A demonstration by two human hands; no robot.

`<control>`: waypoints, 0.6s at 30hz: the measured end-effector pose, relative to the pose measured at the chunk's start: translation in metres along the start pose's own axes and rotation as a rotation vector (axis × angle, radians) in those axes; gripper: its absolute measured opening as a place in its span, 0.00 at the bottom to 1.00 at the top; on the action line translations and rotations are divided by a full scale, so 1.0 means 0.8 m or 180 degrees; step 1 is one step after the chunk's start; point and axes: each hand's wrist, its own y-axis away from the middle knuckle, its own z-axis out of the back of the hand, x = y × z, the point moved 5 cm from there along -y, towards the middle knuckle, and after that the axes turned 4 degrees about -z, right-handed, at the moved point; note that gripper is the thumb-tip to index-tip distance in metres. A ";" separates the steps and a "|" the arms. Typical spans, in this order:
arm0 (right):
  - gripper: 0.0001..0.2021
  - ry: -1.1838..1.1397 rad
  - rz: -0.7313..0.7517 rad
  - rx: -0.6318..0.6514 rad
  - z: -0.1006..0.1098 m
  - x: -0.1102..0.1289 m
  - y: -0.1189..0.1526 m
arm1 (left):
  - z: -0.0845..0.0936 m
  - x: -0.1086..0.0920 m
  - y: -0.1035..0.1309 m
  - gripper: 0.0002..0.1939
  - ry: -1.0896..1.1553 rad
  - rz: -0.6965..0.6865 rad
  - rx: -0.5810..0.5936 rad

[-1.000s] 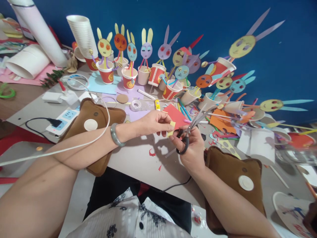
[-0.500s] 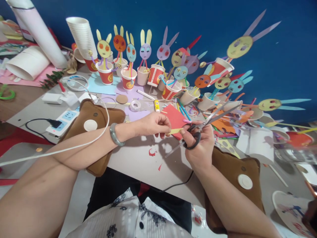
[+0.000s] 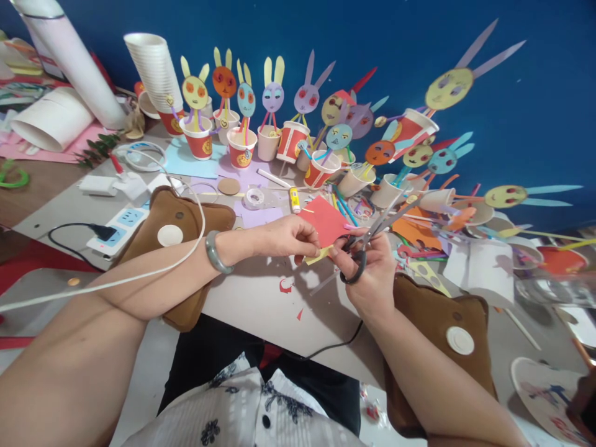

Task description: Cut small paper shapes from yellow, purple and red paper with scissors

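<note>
Left hand (image 3: 293, 237) pinched on yellow paper (image 3: 323, 254), partly covering it, by red sheet's (image 3: 323, 217) near edge. Right hand (image 3: 375, 270) curled round scissors (image 3: 367, 238), some fingers hidden, thumb at paper's right end; blade tips hard to separate from cups (image 3: 384, 191).

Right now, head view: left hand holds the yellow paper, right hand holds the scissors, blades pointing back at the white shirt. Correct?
Not the blades: in the head view, the scissors point away from the white shirt, toward the blue wall. The rest stands: yellow paper in the left hand, scissors in the right hand.
</note>
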 end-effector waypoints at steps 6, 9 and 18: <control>0.20 -0.0067 0.0074 -0.0182 0.005 -0.003 0.000 | 0.001 -0.002 0.001 0.06 -0.0051 -0.0098 -0.0136; 0.17 -0.0101 0.0111 -0.0278 0.007 -0.007 0.000 | 0.004 -0.003 0.001 0.05 0.0158 -0.0149 -0.0446; 0.20 0.0494 0.0013 0.0204 -0.011 -0.011 0.007 | 0.015 -0.004 0.005 0.07 0.0720 -0.0339 -0.1239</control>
